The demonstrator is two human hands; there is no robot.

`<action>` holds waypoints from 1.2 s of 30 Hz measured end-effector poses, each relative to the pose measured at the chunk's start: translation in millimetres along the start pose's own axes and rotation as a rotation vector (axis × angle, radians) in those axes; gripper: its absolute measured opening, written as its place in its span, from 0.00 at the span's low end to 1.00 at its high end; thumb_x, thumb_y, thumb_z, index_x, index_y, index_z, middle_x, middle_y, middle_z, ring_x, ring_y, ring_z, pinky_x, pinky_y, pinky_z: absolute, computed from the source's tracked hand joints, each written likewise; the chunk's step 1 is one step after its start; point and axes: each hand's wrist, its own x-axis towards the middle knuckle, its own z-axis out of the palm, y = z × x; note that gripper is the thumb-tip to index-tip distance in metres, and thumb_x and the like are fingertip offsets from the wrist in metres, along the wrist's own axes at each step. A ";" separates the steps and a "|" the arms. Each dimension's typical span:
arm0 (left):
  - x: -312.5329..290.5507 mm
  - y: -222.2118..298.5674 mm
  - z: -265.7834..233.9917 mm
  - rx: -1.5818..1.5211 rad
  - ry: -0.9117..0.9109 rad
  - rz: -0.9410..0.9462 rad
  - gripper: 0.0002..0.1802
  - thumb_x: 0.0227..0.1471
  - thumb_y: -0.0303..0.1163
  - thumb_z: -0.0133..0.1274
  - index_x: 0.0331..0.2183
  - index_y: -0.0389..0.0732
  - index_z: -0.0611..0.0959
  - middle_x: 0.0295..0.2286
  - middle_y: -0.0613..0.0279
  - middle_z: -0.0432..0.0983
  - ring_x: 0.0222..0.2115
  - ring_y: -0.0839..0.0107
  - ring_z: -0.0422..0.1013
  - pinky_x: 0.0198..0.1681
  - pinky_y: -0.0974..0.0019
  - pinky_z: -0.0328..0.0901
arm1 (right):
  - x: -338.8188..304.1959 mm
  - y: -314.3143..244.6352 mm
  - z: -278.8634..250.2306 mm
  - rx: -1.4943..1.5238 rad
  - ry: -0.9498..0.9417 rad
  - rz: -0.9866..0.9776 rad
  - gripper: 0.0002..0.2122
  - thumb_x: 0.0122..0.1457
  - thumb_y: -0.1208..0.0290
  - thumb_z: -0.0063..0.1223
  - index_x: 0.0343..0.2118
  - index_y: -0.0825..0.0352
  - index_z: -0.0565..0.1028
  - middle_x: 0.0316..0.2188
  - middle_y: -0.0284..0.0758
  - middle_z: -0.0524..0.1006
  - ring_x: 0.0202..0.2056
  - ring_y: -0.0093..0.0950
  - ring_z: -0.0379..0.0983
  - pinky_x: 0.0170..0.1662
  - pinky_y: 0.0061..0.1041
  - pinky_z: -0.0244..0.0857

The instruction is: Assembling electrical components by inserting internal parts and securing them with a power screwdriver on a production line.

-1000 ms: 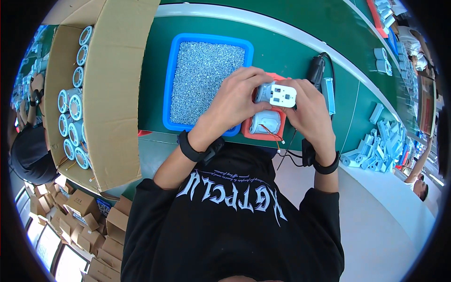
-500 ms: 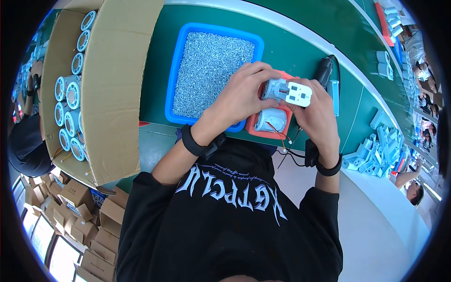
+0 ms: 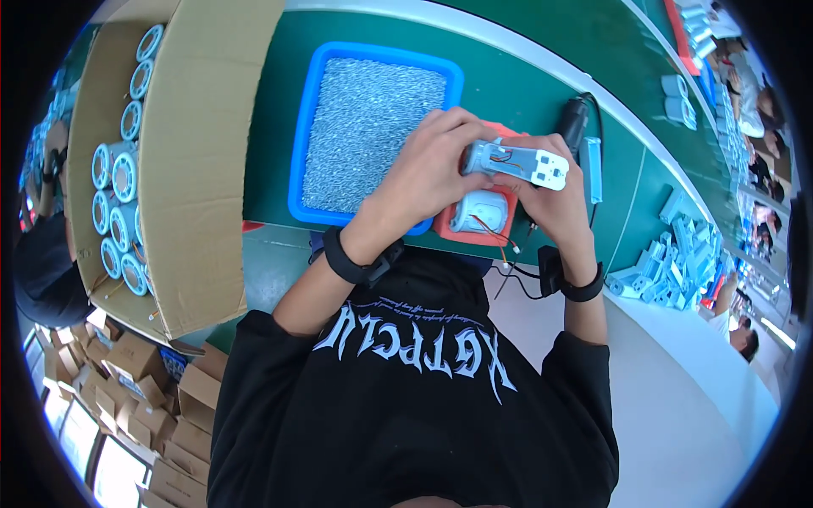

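Between both my hands is a light blue-grey plastic housing, a rounded body with a long open handle shell. Thin wires show inside it, and its far right end is a white, squared face with small openings. My left hand grips the rounded body with thumb and fingers. My right hand is wrapped round the handle part near the white end. Directly below sits another rounded housing with red and dark wires, resting in a red-orange holder. The holder is partly hidden by my hands.
A blue tray of small silver screws lies left of my hands. Farther left stands a cardboard box of round housings. On the right are a black power screwdriver, a pale blue strip and a pile of handle shells.
The held housing has turned so that more of its handle length shows, its white end now farther right of the rounded body. Both hands keep their hold. The whole view has shifted slightly.
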 end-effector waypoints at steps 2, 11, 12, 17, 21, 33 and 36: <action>-1.6 1.4 -0.6 0.008 0.001 0.011 0.24 0.31 0.28 0.65 0.37 0.40 0.79 0.35 0.59 0.72 0.39 0.56 0.67 0.44 0.60 0.64 | -6.5 1.4 -7.6 0.049 0.035 0.044 0.18 0.45 0.74 0.63 0.41 0.65 0.73 0.36 0.35 0.76 0.36 0.36 0.72 0.38 0.28 0.67; -11.9 10.2 -19.3 0.170 0.008 0.035 0.22 0.35 0.30 0.64 0.37 0.40 0.78 0.36 0.58 0.70 0.37 0.57 0.66 0.42 0.59 0.64 | -75.3 78.2 -43.7 -0.613 0.194 0.573 0.21 0.47 0.68 0.62 0.45 0.66 0.71 0.35 0.39 0.76 0.35 0.35 0.72 0.38 0.27 0.66; -15.8 11.7 -21.3 0.231 0.017 0.012 0.21 0.36 0.31 0.64 0.37 0.40 0.78 0.36 0.58 0.70 0.37 0.57 0.66 0.41 0.59 0.63 | -77.3 84.9 -38.9 -0.587 0.173 0.605 0.22 0.47 0.67 0.61 0.46 0.66 0.70 0.35 0.39 0.76 0.35 0.34 0.72 0.38 0.27 0.66; -50.4 38.4 -8.5 0.076 -0.116 0.111 0.20 0.37 0.28 0.64 0.38 0.42 0.80 0.36 0.60 0.72 0.41 0.61 0.68 0.42 0.61 0.64 | -79.7 70.8 -66.6 -0.387 0.284 0.656 0.21 0.52 0.66 0.58 0.47 0.68 0.68 0.35 0.38 0.76 0.34 0.30 0.73 0.38 0.28 0.66; -56.2 33.9 13.3 0.215 -0.068 0.185 0.18 0.40 0.25 0.61 0.38 0.41 0.80 0.35 0.59 0.72 0.38 0.62 0.69 0.39 0.64 0.65 | -98.0 69.2 -74.1 0.222 0.607 0.334 0.21 0.56 0.63 0.55 0.49 0.69 0.67 0.36 0.40 0.76 0.38 0.31 0.74 0.40 0.30 0.66; -57.1 47.0 8.4 -0.120 -0.162 0.039 0.23 0.40 0.14 0.48 0.42 0.39 0.79 0.33 0.55 0.75 0.33 0.57 0.73 0.33 0.60 0.68 | -85.2 -30.6 -15.4 0.455 0.367 -0.315 0.21 0.57 0.63 0.54 0.47 0.68 0.59 0.40 0.54 0.74 0.42 0.40 0.73 0.45 0.34 0.67; -59.7 43.4 8.5 -0.177 -0.068 0.087 0.22 0.41 0.14 0.49 0.42 0.39 0.79 0.29 0.56 0.75 0.31 0.58 0.74 0.33 0.60 0.69 | -86.8 -26.2 -15.3 0.453 0.371 -0.316 0.20 0.57 0.65 0.54 0.46 0.68 0.59 0.41 0.54 0.74 0.43 0.40 0.73 0.45 0.33 0.67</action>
